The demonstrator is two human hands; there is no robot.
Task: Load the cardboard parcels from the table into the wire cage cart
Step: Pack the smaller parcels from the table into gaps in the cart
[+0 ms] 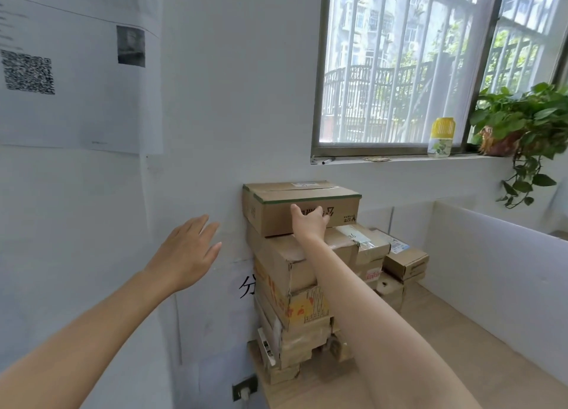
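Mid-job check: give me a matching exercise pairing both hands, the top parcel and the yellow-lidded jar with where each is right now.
Things:
1. left hand
2. right hand
3. top cardboard parcel
4. yellow-lidded jar

Places:
A. on the windowsill
B. in the air beside the wall, fingers straight, holding nothing
C. against the top parcel's front face
D. topmost on the stack of parcels

Pairs: 1-B, 2-C, 3-D, 4-A
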